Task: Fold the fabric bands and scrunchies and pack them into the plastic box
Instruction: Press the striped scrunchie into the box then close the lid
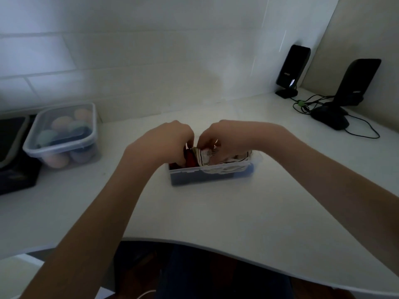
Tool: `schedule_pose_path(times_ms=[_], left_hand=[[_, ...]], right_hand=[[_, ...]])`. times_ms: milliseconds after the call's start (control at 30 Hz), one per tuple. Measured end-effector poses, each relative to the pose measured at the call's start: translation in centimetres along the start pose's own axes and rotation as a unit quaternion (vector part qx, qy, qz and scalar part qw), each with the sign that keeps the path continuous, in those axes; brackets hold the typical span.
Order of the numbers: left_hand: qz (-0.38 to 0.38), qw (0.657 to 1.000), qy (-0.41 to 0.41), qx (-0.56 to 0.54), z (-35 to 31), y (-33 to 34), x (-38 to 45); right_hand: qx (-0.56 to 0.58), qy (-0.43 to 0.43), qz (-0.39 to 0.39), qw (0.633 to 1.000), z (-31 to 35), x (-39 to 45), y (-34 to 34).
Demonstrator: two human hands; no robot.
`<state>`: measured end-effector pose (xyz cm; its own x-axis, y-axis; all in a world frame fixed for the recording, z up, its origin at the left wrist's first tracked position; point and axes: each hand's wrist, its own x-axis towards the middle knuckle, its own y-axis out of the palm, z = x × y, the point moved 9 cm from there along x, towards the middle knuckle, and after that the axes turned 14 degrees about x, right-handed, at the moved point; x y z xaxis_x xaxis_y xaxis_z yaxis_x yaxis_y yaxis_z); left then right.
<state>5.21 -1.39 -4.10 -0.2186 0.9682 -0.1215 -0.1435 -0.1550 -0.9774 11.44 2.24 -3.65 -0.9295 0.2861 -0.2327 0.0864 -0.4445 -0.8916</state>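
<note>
A small clear plastic box (190, 176) stands in the middle of the white desk. Dark fabric fills its lower part. A red fabric piece (191, 159) sits at its left end, and a cream band with dark stripes (224, 164) bulges over its right side. My left hand (170, 140) reaches down into the left end, fingers curled on the red fabric. My right hand (226, 137) presses on the cream band from above, fingers bent into the cloth. The fingertips of both hands are hidden inside the box.
A lidded clear container (64, 134) of pastel round items stands at the left, beside a dark flat object (13, 156). Two black speakers (291, 70) (356, 83), a black mouse (330, 118) and cables lie at the back right. The desk's curved front edge (216, 247) is near me.
</note>
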Motion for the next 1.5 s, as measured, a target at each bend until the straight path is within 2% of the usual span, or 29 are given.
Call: schedule_pose_path(times_ms=[167,267,400,600,700,833,1033,1233,1367,1500], left_hand=[[0.0,1.0,-0.004,-0.007,0.0,0.1,0.0],[0.001,1.0,-0.005,-0.003,-0.2,0.1,-0.1],[0.005,1.0,-0.001,0.001,-0.5,0.1,-0.2],[0.021,1.0,0.001,-0.023,-0.2,-0.4,-0.9],[-0.004,0.999,-0.002,-0.043,0.0,-1.3,-1.5],[-0.108,0.99,0.018,-0.087,-1.1,-3.7,-1.3],[-0.069,0.995,0.045,-0.064,-3.1,-2.0,-0.2],[-0.045,0.997,0.045,-0.032,-3.1,-0.7,0.4],[-0.034,0.998,0.049,-0.031,-3.1,-0.2,0.7],[-0.026,0.997,0.056,-0.047,-3.0,-0.1,0.5]], right_hand=[[-0.061,0.007,0.041,0.997,0.2,0.7,1.7],[-0.054,0.024,0.067,0.996,-0.3,1.1,2.0],[0.015,0.034,0.076,0.996,-1.6,0.4,2.6],[0.19,0.007,0.01,0.982,-3.1,-1.2,1.0],[0.231,0.005,-0.014,0.973,-3.3,-1.9,-1.1],[0.09,0.042,-0.072,0.993,-4.4,-2.8,-4.1],[-0.062,0.142,-0.028,0.988,-5.7,-3.4,-2.6],[-0.179,0.164,0.023,0.97,-6.0,-3.4,-0.8],[-0.197,0.162,0.025,0.967,-6.5,-2.9,-0.3],[-0.144,0.155,0.034,0.977,-6.8,-3.1,-0.3]])
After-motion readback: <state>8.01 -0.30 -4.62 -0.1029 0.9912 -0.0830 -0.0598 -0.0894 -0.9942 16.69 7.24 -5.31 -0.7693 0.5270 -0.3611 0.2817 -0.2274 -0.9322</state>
